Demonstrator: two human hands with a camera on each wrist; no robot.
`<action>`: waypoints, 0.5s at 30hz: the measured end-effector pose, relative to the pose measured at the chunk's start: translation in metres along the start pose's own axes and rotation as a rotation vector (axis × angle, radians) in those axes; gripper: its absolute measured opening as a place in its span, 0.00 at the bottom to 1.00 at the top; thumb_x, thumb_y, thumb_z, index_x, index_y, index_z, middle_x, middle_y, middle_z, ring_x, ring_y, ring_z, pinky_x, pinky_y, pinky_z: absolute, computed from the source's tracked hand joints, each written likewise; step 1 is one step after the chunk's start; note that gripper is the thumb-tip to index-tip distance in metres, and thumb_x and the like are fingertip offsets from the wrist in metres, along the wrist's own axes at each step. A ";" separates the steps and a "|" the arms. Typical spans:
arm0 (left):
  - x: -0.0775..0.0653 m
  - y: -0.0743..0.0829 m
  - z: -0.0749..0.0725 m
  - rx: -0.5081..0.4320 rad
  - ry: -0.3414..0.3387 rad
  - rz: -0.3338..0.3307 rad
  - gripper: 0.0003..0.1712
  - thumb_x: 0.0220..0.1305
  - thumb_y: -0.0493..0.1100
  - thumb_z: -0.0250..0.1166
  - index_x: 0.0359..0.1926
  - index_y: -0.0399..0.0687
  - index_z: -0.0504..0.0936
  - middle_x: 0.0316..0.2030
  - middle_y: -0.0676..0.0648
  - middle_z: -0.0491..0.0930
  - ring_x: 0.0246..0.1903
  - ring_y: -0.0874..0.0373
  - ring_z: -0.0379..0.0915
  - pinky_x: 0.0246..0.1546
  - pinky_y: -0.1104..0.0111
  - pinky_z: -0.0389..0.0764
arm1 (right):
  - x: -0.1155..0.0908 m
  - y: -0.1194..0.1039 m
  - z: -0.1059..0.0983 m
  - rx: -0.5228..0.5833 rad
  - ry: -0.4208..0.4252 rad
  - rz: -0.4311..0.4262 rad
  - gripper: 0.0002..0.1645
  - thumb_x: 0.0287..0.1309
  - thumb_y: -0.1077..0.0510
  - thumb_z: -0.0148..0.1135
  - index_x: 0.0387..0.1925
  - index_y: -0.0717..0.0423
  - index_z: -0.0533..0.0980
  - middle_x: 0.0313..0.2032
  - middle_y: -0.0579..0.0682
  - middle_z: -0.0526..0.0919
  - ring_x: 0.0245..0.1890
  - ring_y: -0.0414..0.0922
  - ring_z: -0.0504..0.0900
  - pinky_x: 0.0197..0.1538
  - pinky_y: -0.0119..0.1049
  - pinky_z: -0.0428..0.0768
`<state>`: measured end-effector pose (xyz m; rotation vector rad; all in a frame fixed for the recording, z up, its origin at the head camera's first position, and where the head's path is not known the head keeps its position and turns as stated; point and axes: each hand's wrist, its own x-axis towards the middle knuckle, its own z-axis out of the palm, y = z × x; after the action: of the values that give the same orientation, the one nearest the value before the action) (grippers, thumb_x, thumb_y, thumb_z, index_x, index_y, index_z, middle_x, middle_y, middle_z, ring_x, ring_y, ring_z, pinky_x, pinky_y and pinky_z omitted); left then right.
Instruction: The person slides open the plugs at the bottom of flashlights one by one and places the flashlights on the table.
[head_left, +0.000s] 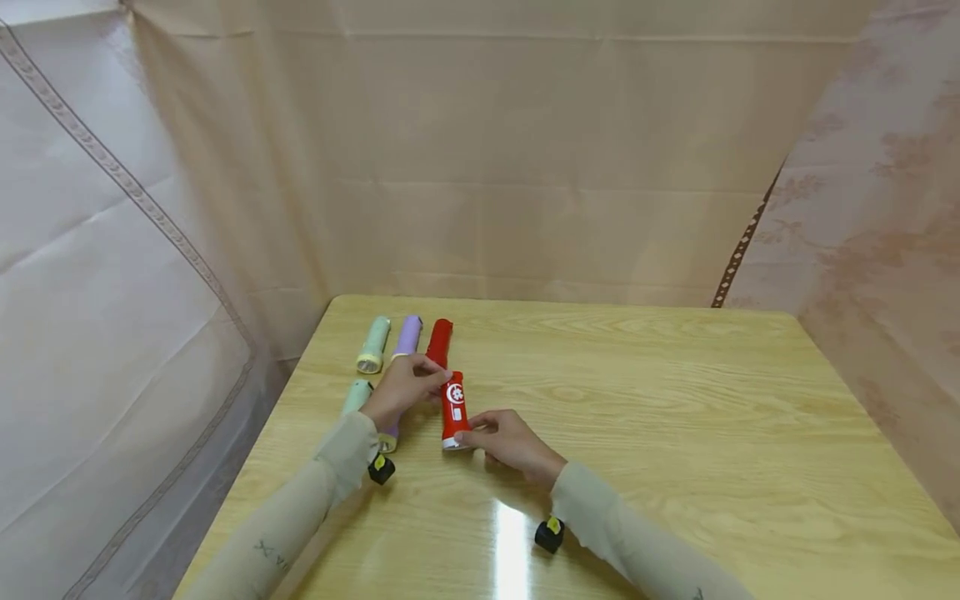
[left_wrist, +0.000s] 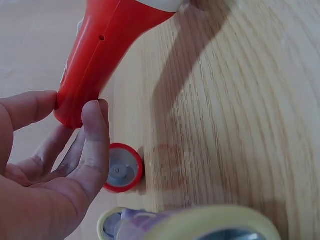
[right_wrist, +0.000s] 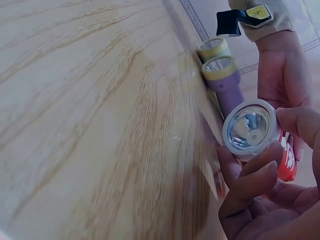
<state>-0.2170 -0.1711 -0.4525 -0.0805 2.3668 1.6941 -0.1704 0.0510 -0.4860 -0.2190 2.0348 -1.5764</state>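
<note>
A red flashlight [head_left: 454, 408] with a white lens ring is held by both hands near the table's left-middle. My left hand [head_left: 408, 385] pinches its narrow tail end between thumb and fingers, as the left wrist view also shows. The right hand [head_left: 513, 442] grips the lens end; in the right wrist view its fingertips lie around the white ring [right_wrist: 226, 131]. Just behind the held one lies a second red flashlight [head_left: 440, 342], partly covered by it and the left hand. A purple flashlight [head_left: 387, 442] lies beneath the left wrist, mostly hidden.
At the back left lie a mint green flashlight [head_left: 373, 343] and a purple flashlight [head_left: 408, 335] side by side. Another mint green flashlight [head_left: 357, 395] is partly hidden by the left forearm. The wooden table [head_left: 637, 400] extends right; cloth curtains [head_left: 525, 167] surround it.
</note>
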 end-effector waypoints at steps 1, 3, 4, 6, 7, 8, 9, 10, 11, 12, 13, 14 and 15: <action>-0.001 0.000 0.000 0.006 0.002 0.008 0.13 0.69 0.43 0.71 0.47 0.39 0.84 0.44 0.42 0.85 0.37 0.51 0.85 0.46 0.55 0.87 | -0.001 0.000 0.000 -0.003 -0.003 -0.002 0.30 0.60 0.44 0.74 0.56 0.59 0.80 0.38 0.51 0.86 0.23 0.43 0.72 0.27 0.32 0.70; -0.001 -0.001 0.001 0.003 -0.004 0.027 0.12 0.70 0.42 0.70 0.47 0.38 0.83 0.44 0.42 0.85 0.36 0.51 0.85 0.46 0.55 0.87 | -0.003 -0.001 -0.002 -0.013 -0.006 -0.008 0.29 0.61 0.44 0.74 0.55 0.59 0.80 0.39 0.50 0.86 0.24 0.43 0.72 0.28 0.32 0.72; -0.001 0.000 0.002 0.005 -0.010 0.039 0.12 0.70 0.42 0.70 0.47 0.38 0.83 0.44 0.42 0.85 0.36 0.51 0.85 0.46 0.55 0.87 | -0.004 -0.001 -0.004 -0.016 -0.004 -0.008 0.29 0.61 0.45 0.74 0.55 0.59 0.81 0.39 0.50 0.86 0.24 0.44 0.72 0.28 0.32 0.71; 0.001 0.000 0.005 0.000 -0.027 0.062 0.12 0.70 0.42 0.70 0.47 0.37 0.82 0.45 0.41 0.85 0.37 0.51 0.85 0.45 0.55 0.87 | -0.006 0.000 -0.007 -0.019 -0.003 -0.009 0.28 0.61 0.45 0.74 0.55 0.59 0.80 0.40 0.50 0.86 0.24 0.44 0.72 0.28 0.32 0.71; 0.002 0.000 0.006 -0.002 -0.032 0.070 0.12 0.70 0.42 0.69 0.47 0.37 0.82 0.45 0.41 0.85 0.37 0.51 0.85 0.44 0.56 0.87 | -0.007 0.001 -0.009 -0.020 -0.005 -0.009 0.28 0.61 0.45 0.74 0.55 0.59 0.80 0.40 0.50 0.86 0.24 0.44 0.72 0.28 0.32 0.71; 0.002 0.001 0.008 -0.012 -0.038 0.069 0.12 0.70 0.41 0.70 0.47 0.37 0.82 0.45 0.40 0.84 0.37 0.51 0.85 0.44 0.56 0.87 | -0.008 0.001 -0.010 -0.022 -0.006 -0.010 0.28 0.62 0.45 0.73 0.55 0.59 0.80 0.40 0.50 0.86 0.23 0.43 0.72 0.27 0.32 0.71; 0.002 0.001 0.009 -0.014 -0.041 0.069 0.12 0.70 0.41 0.70 0.47 0.37 0.82 0.45 0.40 0.84 0.37 0.51 0.85 0.44 0.57 0.87 | -0.008 0.002 -0.011 -0.021 -0.007 -0.009 0.28 0.62 0.45 0.73 0.55 0.59 0.80 0.40 0.50 0.86 0.23 0.43 0.72 0.27 0.32 0.71; 0.002 0.001 0.010 -0.016 -0.042 0.067 0.12 0.70 0.41 0.70 0.47 0.37 0.82 0.45 0.40 0.84 0.37 0.51 0.85 0.43 0.57 0.88 | -0.009 0.002 -0.012 -0.022 -0.010 -0.008 0.28 0.62 0.45 0.73 0.56 0.59 0.80 0.40 0.50 0.86 0.23 0.43 0.72 0.27 0.32 0.71; 0.002 0.002 0.011 -0.019 -0.043 0.064 0.12 0.70 0.41 0.70 0.47 0.37 0.82 0.45 0.40 0.84 0.37 0.51 0.85 0.43 0.57 0.88 | -0.010 0.003 -0.013 -0.024 -0.011 -0.009 0.29 0.62 0.45 0.73 0.56 0.59 0.80 0.40 0.50 0.86 0.23 0.43 0.72 0.27 0.32 0.71; 0.001 0.002 0.012 -0.021 -0.039 0.056 0.12 0.69 0.42 0.70 0.47 0.38 0.82 0.45 0.41 0.84 0.37 0.51 0.85 0.43 0.57 0.88 | -0.011 0.003 -0.014 -0.025 -0.014 -0.008 0.29 0.62 0.45 0.73 0.56 0.59 0.80 0.40 0.51 0.86 0.23 0.43 0.72 0.27 0.32 0.71; 0.000 0.003 0.013 -0.021 -0.037 0.051 0.12 0.69 0.42 0.70 0.46 0.38 0.82 0.45 0.41 0.84 0.37 0.50 0.85 0.43 0.57 0.87 | -0.012 0.003 -0.015 -0.029 -0.016 -0.008 0.30 0.61 0.44 0.73 0.57 0.59 0.80 0.40 0.51 0.86 0.23 0.43 0.72 0.28 0.33 0.72; 0.000 0.004 0.013 -0.023 -0.038 0.047 0.12 0.69 0.42 0.71 0.46 0.38 0.82 0.44 0.41 0.84 0.37 0.50 0.85 0.44 0.56 0.87 | -0.013 0.003 -0.016 -0.034 -0.017 -0.010 0.31 0.61 0.44 0.73 0.57 0.59 0.80 0.40 0.51 0.86 0.23 0.43 0.72 0.28 0.33 0.71; -0.001 0.005 0.014 -0.019 -0.039 0.049 0.12 0.69 0.42 0.71 0.46 0.39 0.82 0.44 0.42 0.84 0.37 0.50 0.85 0.44 0.56 0.87 | -0.014 0.003 -0.017 -0.038 -0.016 -0.009 0.31 0.61 0.43 0.74 0.57 0.59 0.80 0.39 0.52 0.86 0.23 0.44 0.71 0.28 0.33 0.71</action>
<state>-0.2148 -0.1565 -0.4522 0.0071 2.3436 1.7243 -0.1673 0.0726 -0.4815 -0.2546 2.0553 -1.5368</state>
